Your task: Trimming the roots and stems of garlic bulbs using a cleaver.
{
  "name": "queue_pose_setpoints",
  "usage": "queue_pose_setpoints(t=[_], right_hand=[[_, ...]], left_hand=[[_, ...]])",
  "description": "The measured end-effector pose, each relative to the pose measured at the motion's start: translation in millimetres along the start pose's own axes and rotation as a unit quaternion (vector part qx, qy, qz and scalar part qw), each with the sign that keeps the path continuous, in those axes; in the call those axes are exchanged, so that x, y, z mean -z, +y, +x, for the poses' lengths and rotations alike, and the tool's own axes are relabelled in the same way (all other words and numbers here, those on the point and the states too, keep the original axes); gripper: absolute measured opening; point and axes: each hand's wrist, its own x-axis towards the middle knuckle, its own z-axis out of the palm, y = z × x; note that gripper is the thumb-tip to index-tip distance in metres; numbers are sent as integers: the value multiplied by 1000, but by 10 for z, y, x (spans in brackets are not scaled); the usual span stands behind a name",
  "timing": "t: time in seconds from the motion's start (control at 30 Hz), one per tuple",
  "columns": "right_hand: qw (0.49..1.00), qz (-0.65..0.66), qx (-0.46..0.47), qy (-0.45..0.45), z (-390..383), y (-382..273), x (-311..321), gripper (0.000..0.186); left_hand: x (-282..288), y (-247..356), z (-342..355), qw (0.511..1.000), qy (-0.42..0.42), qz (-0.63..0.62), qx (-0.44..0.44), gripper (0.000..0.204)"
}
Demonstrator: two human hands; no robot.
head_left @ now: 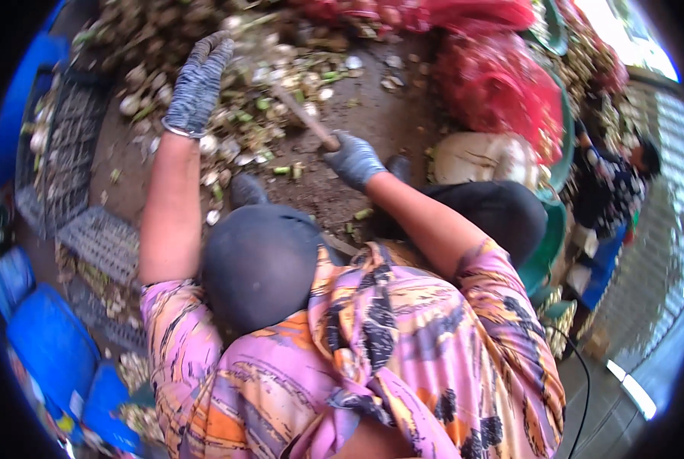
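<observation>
My right hand, in a grey knitted glove, grips the handle of a knife. Its long, narrow blade points up and left over the garlic. My left hand, in a striped grey glove, reaches out at the edge of a heap of garlic bulbs with stems. The left fingers look stretched out, and nothing shows in them. Just right of those fingertips the heap is smeared by motion. White bulbs and cut green stem pieces lie scattered on the brown ground between my hands.
Black plastic crates stand at the left, near blue containers. Red plastic bags and a white sack lie at the right beside green basins. Another person is at the far right. My knees are bent close in.
</observation>
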Motion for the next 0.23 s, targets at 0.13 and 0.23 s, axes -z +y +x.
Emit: queue_pose_setpoints(t=[0.13,0.23], right_hand=[[996,83,-4,29,45,147,-25,18],[988,140,22,-63,120,158,-166,21]], left_hand=[[1114,-452,-506,948,294,9,122,21],[1667,-835,-1007,919,345,148,121,22]])
